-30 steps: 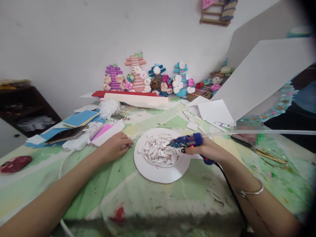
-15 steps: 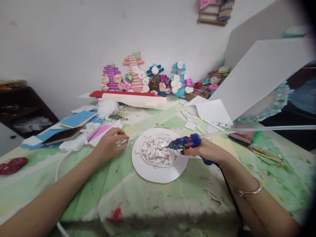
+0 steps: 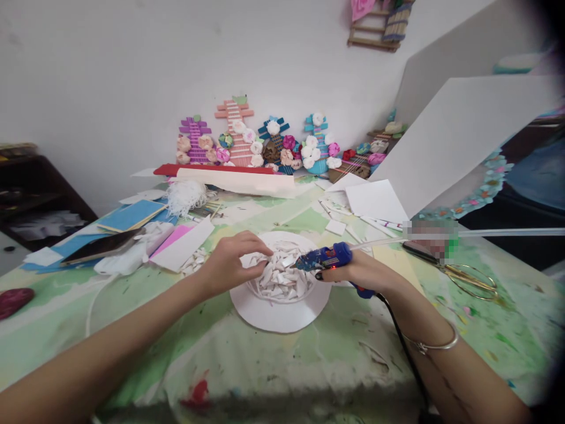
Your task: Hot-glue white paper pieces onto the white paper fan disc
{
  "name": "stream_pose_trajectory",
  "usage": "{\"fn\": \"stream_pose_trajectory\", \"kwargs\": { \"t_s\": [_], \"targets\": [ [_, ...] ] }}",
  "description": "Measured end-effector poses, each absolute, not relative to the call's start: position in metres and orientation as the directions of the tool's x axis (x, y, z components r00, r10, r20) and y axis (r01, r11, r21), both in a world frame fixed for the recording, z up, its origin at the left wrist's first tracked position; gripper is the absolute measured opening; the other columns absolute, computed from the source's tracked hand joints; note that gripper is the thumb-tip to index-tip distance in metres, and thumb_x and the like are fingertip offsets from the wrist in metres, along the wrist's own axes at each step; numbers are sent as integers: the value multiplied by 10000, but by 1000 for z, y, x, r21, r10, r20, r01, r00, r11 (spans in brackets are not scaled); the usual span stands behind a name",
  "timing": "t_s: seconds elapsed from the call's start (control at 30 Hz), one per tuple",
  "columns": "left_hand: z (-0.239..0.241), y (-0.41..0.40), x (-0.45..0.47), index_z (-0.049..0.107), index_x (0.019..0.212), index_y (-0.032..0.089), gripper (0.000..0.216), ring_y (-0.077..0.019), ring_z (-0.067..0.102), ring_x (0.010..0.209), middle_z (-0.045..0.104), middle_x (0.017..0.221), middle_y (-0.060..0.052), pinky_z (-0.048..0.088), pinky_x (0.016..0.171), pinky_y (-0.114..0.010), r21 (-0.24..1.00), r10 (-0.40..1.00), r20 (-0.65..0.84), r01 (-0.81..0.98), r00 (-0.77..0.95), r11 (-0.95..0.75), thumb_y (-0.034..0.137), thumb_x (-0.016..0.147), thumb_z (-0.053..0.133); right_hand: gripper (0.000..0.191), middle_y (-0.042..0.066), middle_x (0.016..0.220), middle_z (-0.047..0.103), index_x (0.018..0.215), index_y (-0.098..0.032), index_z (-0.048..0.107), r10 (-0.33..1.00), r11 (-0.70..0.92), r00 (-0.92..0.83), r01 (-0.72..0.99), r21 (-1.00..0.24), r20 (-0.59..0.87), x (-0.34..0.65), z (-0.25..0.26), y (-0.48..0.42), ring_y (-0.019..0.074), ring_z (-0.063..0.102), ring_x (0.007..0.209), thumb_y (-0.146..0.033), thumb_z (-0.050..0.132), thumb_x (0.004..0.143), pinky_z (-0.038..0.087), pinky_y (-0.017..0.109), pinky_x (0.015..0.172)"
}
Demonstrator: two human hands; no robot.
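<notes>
A round white board [image 3: 282,318] lies on the table, its raised inner ring filled with small white chips [image 3: 289,281]. My right hand [image 3: 368,272] grips a blue hot glue gun [image 3: 326,257], whose nozzle points left over the chips. A long clear glue stick [image 3: 384,239] runs out of its back, and a red light glows on its side. Over the left part of the board, my left hand [image 3: 232,262] has thumb and fingers in a pinch. Whatever lies between these fingertips is too small to make out. Beside that hand is a loose pile of white chips [image 3: 192,260].
Scissors with gold handles [image 3: 472,281] lie at the right. White shredded strands [image 3: 185,198], blue sheets [image 3: 132,216] and a dark phone-like slab [image 3: 100,246] are at the left. Decorated guitar-shaped crafts [image 3: 238,138] stand along the wall. A large white panel [image 3: 459,141] leans at the right.
My left hand has moved right, from the loose chips to over the filled ring. My right hand keeps the glue gun over the chips. The view has shifted slightly.
</notes>
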State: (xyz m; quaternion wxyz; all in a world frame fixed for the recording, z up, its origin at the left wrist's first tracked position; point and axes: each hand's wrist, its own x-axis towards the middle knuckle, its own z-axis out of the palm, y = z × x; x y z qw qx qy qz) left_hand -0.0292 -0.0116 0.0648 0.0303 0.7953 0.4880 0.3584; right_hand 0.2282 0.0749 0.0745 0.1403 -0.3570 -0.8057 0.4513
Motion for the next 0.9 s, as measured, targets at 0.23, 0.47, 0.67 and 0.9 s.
{"fn": "stream_pose_trajectory", "kwargs": {
  "t_s": [0.23,0.47,0.67,0.9],
  "targets": [
    [58,6,-9,660,792,169,129,-154,614,759,679,797,-31,465,712,-252,476,826,517,726,225,-496,132,681,606,205,-1,618,564,739,-166,649,767,257,-628,492,-832,-134,227,77,74,145,473,597,-292,648,578,359,235,497],
    [48,8,-6,670,795,160,132,-162,622,766,687,802,-49,474,714,-262,475,802,545,698,245,-536,116,684,614,194,-12,616,544,727,-176,638,747,265,-656,437,-859,-103,228,78,73,121,437,562,-310,647,587,313,227,456],
    [46,9,-3,668,798,156,111,-167,626,764,695,789,-61,490,716,-272,433,759,595,691,264,-579,129,698,628,214,-15,587,517,766,-169,653,745,232,-652,449,-863,-138,230,80,71,94,381,486,-314,630,610,257,212,383],
    [44,8,-5,672,787,171,83,-163,626,766,699,787,-54,489,715,-270,416,770,577,714,271,-563,148,721,628,213,-12,553,555,731,-179,666,807,188,-579,444,-876,-120,234,81,75,118,442,490,-322,686,575,319,233,426]
  ]
}}
